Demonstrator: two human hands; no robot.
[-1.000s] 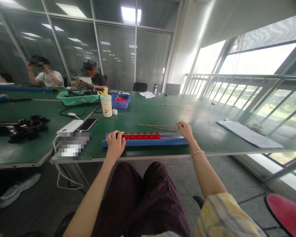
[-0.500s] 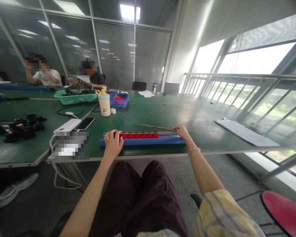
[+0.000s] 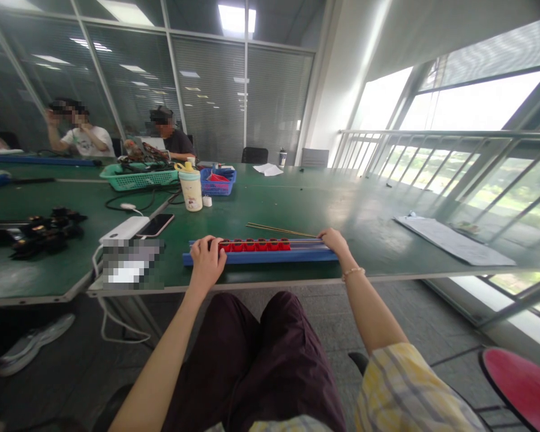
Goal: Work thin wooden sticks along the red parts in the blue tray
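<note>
The left hand (image 3: 207, 267) is bracing the blue channel (image 3: 274, 258) with red inserts (image 3: 261, 246) on the desk (image 3: 369, 210), the right hand (image 3: 335, 242) is lowering beside thin rods (image 3: 279, 230), and neither grip's closure is showing clearly.

No readable text, labels or numbers

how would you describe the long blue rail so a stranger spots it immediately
On the green table, look along the near edge. The long blue rail lies there, the left hand and right hand at its ends. Unlike the blue bar at far left, it holds a row of red pieces.
</note>
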